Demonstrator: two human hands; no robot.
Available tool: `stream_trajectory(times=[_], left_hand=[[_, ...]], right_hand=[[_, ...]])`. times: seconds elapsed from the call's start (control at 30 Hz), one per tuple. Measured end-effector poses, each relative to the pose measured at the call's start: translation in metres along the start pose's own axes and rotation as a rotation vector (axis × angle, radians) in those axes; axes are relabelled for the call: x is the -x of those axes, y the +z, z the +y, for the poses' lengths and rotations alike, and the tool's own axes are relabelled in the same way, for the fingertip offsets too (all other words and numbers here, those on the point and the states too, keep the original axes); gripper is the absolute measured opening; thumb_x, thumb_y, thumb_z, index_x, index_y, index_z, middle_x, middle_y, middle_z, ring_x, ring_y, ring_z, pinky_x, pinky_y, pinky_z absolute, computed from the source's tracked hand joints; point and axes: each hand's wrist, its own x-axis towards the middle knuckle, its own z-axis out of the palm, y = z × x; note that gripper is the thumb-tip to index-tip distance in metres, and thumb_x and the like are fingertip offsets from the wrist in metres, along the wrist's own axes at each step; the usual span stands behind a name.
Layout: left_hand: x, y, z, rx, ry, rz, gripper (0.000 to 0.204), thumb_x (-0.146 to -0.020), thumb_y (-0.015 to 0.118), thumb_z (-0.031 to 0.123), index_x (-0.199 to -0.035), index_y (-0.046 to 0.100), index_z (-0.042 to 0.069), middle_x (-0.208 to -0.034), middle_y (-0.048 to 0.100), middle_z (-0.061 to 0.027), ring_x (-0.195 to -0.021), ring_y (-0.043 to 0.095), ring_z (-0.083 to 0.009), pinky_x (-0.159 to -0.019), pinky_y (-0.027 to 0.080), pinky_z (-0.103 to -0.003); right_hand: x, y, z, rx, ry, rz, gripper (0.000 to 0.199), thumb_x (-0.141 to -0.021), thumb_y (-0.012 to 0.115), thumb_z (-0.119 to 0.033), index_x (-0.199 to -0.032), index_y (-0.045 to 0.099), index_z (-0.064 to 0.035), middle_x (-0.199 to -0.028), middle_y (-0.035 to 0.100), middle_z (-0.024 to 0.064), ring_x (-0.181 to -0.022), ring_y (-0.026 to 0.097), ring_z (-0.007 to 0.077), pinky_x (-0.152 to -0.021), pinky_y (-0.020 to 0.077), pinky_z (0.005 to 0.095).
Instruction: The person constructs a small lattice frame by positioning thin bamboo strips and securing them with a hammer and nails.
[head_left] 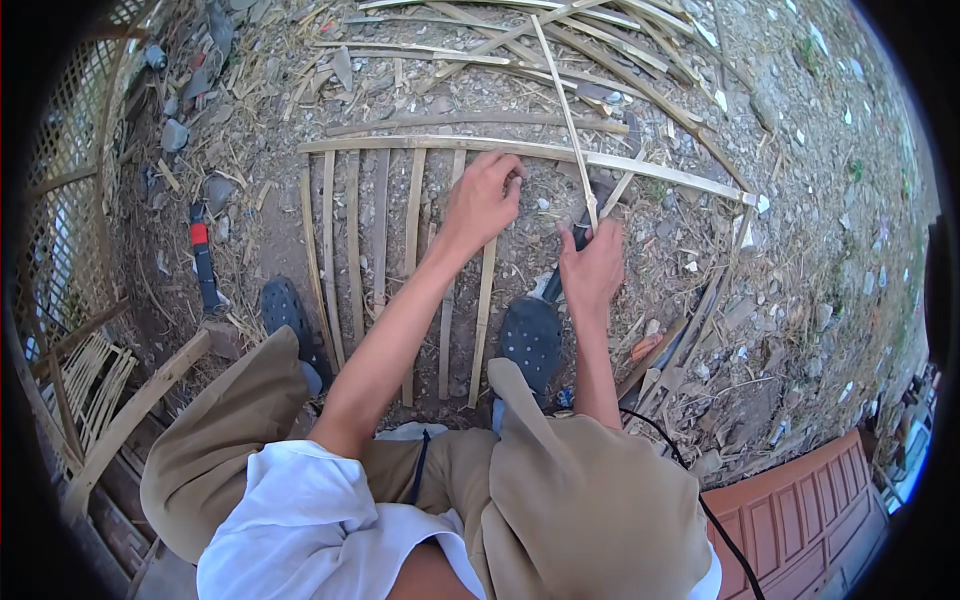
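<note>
Bamboo strip (565, 110), thin, light, springy, is rising from right hand (592, 262) pinching its lower end; left hand (484, 197) is gripping crosswise slat (640, 166) of ground frame; best held low

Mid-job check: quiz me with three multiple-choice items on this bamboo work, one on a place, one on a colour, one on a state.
1. Where does the left hand rest?
A. on the long crosswise slat
B. on the brown panel
C. on the lattice fence

2. What colour are the shoes?
A. white
B. dark
C. yellow

3. How does the right hand stand?
A. open, flat on the ground
B. closed around a thin strip
C. resting on a knee

A: fingers sit at the slat.
B: both shoes look dark.
B: the strip rises from its fist.
</note>
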Motion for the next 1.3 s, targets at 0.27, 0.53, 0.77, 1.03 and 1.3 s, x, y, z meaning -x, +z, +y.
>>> stream_trajectory(times=[0.27, 0.53, 0.77, 1.03, 1.3], left_hand=[[0.034, 0.011, -0.014, -0.240, -0.021, 0.030, 0.036, -0.089, 0.073, -0.001, -0.121, 0.058, 0.003, -0.119, 0.056, -0.0209, -0.111, 0.063, -0.0438, -0.098, 0.053, -0.053], [0.022, 0.002, -0.026, -0.204, -0.055, 0.089, 0.048, -0.083, 0.079, 0.000, -0.124, 0.056, 0.001, -0.121, 0.057, -0.0200, -0.108, 0.064, -0.0391, -0.097, 0.055, -0.050], [0.014, -0.018, -0.052, -0.229, -0.041, 0.080, 0.046, -0.084, 0.079, 0.000, -0.125, 0.058, 0.003, -0.115, 0.056, -0.0143, -0.095, 0.063, -0.0276, -0.086, 0.057, -0.040], [0.013, -0.020, -0.060, -0.183, -0.048, 0.146, 0.048, -0.086, 0.083, 0.003, -0.126, 0.058, 0.004, -0.115, 0.057, -0.0139, -0.097, 0.062, -0.0279, -0.086, 0.057, -0.040], [-0.002, -0.033, -0.022, -0.426, 0.130, 0.137, 0.042, -0.094, 0.081, 0.017, -0.131, 0.063, 0.006, -0.125, 0.065, -0.0161, -0.122, 0.065, -0.0388, -0.099, 0.057, -0.051]], right_hand=[[0.001, 0.001, 0.036, -0.249, 0.079, -0.027, 0.038, -0.082, 0.087, -0.011, -0.096, 0.054, 0.0033, -0.092, 0.058, 0.0210, -0.086, 0.063, 0.0434, -0.079, 0.0511, 0.0516], [-0.007, -0.022, 0.024, -0.263, 0.190, -0.065, 0.040, -0.075, 0.088, -0.016, -0.093, 0.058, 0.0022, -0.075, 0.069, 0.0210, -0.070, 0.072, 0.0428, -0.071, 0.0573, 0.0482], [0.007, -0.021, 0.046, -0.314, 0.230, 0.088, 0.038, -0.080, 0.084, -0.015, -0.097, 0.055, 0.0003, -0.070, 0.064, 0.0146, -0.063, 0.067, 0.0307, -0.065, 0.0536, 0.0443], [0.031, -0.051, 0.090, -0.036, 0.257, 0.187, 0.034, -0.092, 0.081, -0.020, -0.103, 0.056, 0.0009, -0.087, 0.068, 0.0234, -0.083, 0.069, 0.0476, -0.079, 0.0524, 0.0547], [0.046, -0.080, 0.060, -0.008, 0.199, 0.149, 0.029, -0.116, 0.056, -0.025, -0.109, 0.060, 0.0026, -0.090, 0.068, 0.0265, -0.085, 0.067, 0.0491, -0.079, 0.0475, 0.0586]])
